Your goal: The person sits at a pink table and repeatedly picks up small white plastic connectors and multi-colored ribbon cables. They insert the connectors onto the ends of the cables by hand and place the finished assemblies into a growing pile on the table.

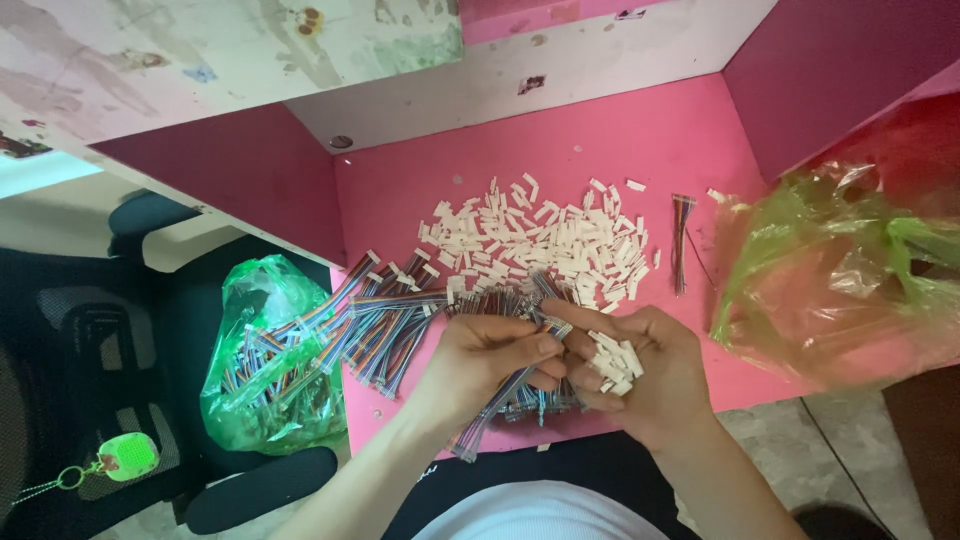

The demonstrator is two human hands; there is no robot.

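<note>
Left hand (pixel 490 355) fingers pinch a ribbon cable (pixel 505 395); right hand (pixel 630 370) cups white plugs (pixel 612 362) ready, below the plug pile (pixel 540 240) on the worktop (pixel 660 140).

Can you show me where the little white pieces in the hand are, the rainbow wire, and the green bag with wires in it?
white connector pieces (pixel 612 362): head view, middle of the handful in the right palm.
rainbow wire (pixel 500 398): head view, its strands below the left hand.
green bag (pixel 258 285): head view, its upper plastic.
</note>
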